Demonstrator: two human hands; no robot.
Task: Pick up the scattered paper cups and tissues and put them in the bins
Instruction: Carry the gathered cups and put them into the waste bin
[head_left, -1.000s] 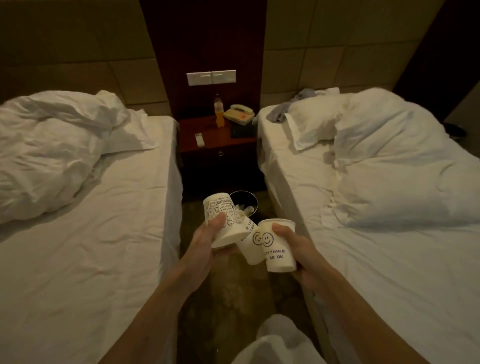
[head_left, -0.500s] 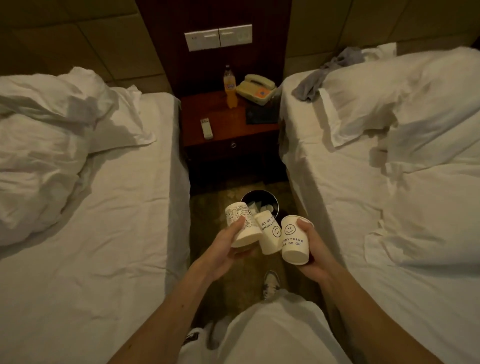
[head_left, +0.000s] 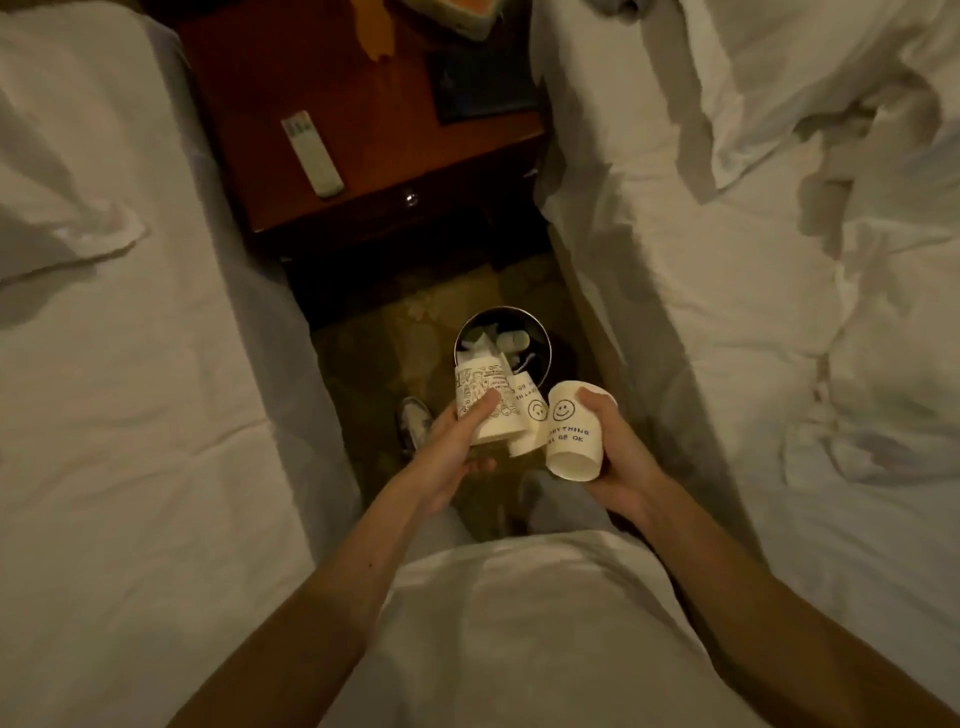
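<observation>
My left hand (head_left: 451, 453) grips two white paper cups: one covered in small drawings (head_left: 480, 402) and a smiley cup (head_left: 530, 415) tucked beside it. In my right hand (head_left: 618, 452) is a third smiley cup (head_left: 571, 434) printed with "be ok", held mouth away from me. All three cups hang just in front of a round dark bin (head_left: 540, 332) on the floor between the beds. White cups and crumpled tissue (head_left: 511, 343) lie inside the bin.
A white bed (head_left: 130, 389) lies on the left and a rumpled white bed (head_left: 779, 260) on the right. A red-brown nightstand (head_left: 374, 156) with a white remote (head_left: 311, 153) stands beyond the bin. My shoe (head_left: 414, 428) is on the patterned floor.
I have stepped closer and tilted my view down, so the bin now sits right beyond the cups. Both hands keep their hold on the cups.
</observation>
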